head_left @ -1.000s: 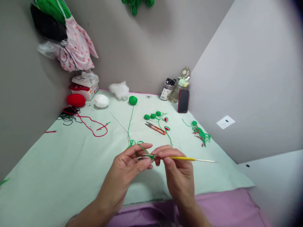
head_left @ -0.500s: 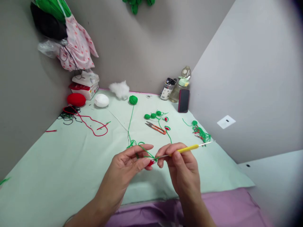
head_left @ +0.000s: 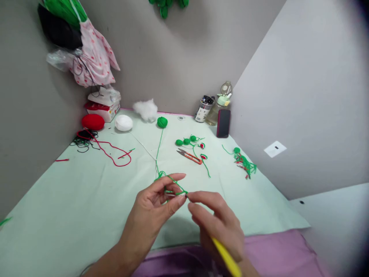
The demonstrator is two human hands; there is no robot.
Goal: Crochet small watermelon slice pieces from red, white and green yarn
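Observation:
My left hand [head_left: 154,206] pinches a small crochet piece [head_left: 182,194] between thumb and fingers; only its green edge and a bit of white show, the rest being hidden. Over the raised index finger runs a strand of green yarn [head_left: 178,184], which leads back to the green yarn ball [head_left: 162,122]. My right hand [head_left: 221,221], slightly blurred, is closed on a crochet hook [head_left: 226,257]. Its yellow handle slants down toward me, and its metal tip is at the crochet piece, mostly covered by the fingers.
Orange thread snips [head_left: 190,156] lie beyond my hands, beside several small green crochet balls [head_left: 186,141]. White [head_left: 123,123] and red yarn balls [head_left: 92,122] sit back left near stuffing [head_left: 145,110]. At right are a phone [head_left: 223,123] and a green yarn pile [head_left: 244,163].
The crochet hook has swung from pointing right to slanting down toward me as my right hand turned. The red of the crochet piece, seen half a second ago, is now mostly hidden.

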